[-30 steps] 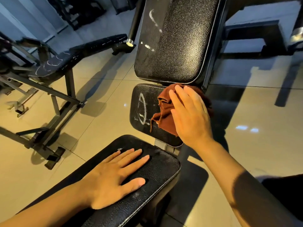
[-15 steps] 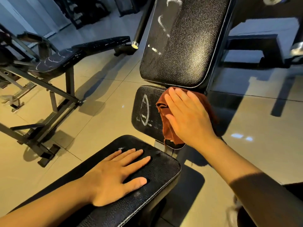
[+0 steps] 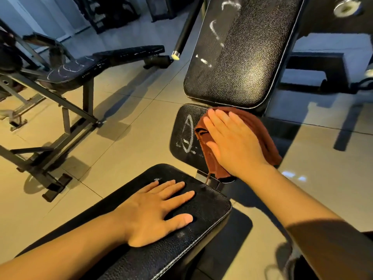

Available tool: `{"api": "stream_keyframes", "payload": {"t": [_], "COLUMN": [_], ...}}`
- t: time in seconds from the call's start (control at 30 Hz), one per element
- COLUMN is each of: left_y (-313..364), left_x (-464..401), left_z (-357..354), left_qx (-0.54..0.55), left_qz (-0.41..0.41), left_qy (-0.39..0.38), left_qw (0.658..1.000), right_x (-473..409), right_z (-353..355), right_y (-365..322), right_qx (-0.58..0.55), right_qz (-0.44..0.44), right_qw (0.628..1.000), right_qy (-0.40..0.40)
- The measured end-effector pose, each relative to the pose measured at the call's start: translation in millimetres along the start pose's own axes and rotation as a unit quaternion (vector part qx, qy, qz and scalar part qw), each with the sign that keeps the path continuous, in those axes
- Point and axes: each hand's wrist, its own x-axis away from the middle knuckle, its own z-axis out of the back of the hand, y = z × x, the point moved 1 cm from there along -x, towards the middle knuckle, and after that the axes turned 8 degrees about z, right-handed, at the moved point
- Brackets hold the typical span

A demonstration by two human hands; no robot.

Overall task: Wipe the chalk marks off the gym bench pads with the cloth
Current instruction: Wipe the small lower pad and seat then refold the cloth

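Since the earlier frame, little is changed. At 6 o'clock the near pad point(image 3: 181, 229) is pressed by the flat left hand point(image 3: 155, 211); beyond, toward 12 o'clock, the cloth point(image 3: 260, 130) is pressed onto the chalk-marked small pad point(image 3: 181, 142) by the right hand point(image 3: 234, 142), fingers straight.

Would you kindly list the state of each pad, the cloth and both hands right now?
Middle pad: chalk oval unwiped on its left half; right half under the cloth.
Cloth: bunched, pressed flat on the middle pad.
Right hand: open, pressing the cloth.
Left hand: open, flat on the near pad.
Near pad: small chalk fleck remains.
Back pad: chalk-marked.
Other bench: chalk-marked.
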Motion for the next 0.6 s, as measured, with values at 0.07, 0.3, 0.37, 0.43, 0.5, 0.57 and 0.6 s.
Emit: {"api": "stream_keyframes", "payload": {"t": [0.07, 0.3, 0.37, 0.43, 0.5, 0.57, 0.6], "left_y": [0, 5, 5, 5, 5, 5, 4], "left_x": [1, 4, 4, 3, 2, 2, 2], "left_z": [0, 5, 4, 5, 6, 6, 5], "left_qx": [0.004, 0.013, 0.016, 0.018, 0.015, 0.007, 0.005], "left_qz": [-0.001, 0.002, 0.003, 0.002, 0.002, 0.003, 0.001], "left_qy": [0.005, 0.006, 0.005, 0.000, 0.000, -0.003, -0.002], "left_qw": [1.000, 1.000, 1.000, 1.000, 1.000, 1.000, 1.000], "right_x": [-8, 75, 73, 54, 29, 18, 20], "right_z": [2, -3, -7, -6, -3, -4, -7], "right_y": [5, -7, -11, -8, 1, 8, 8], "right_qx": [0.020, -0.044, -0.051, -0.059, -0.057, -0.063, -0.089], "right_qz": [0.017, -0.072, -0.086, -0.091, -0.083, -0.064, -0.066], "right_qw": [0.999, 0.996, 0.993, 0.992, 0.991, 0.989, 0.985], "right_qy": [-0.023, 0.040, 0.057, 0.067, 0.085, 0.116, 0.135]}}
